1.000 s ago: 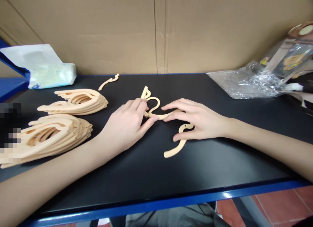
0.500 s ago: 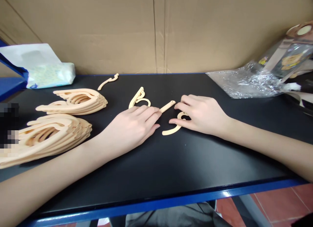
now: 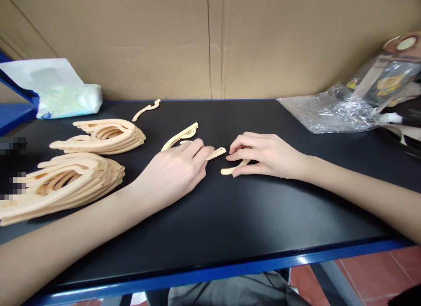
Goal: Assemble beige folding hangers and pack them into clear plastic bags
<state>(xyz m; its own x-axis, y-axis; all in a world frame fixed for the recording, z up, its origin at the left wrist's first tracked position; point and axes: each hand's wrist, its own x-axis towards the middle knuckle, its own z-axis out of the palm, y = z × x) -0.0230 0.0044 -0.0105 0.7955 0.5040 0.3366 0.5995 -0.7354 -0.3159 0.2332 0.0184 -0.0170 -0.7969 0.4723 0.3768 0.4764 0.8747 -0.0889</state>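
Observation:
My left hand (image 3: 180, 170) is closed over a beige folding-hanger body (image 3: 179, 137). The body's long arm slants up behind my knuckles, and an end with a small hole sticks out past my fingertips. To the right, my right hand (image 3: 263, 154) pinches a curved beige hanger piece (image 3: 230, 170). One end of that piece points left, while the rest is hidden by my fingers. A small gap separates the fingers of my right hand from the holed end.
Two stacks of beige hangers, a rear stack (image 3: 121, 139) and a front stack (image 3: 95, 178), lie left on the black table (image 3: 230, 227). Behind them are a loose hanger piece (image 3: 146, 109) and a tissue pack (image 3: 69, 99). Clear plastic bags (image 3: 329, 110) lie right, with cardboard (image 3: 158, 42) behind.
My left hand has shifted slightly left, turning the hanger body flatter. The fingers of my right hand have closed further around the curved piece, which has changed angle.

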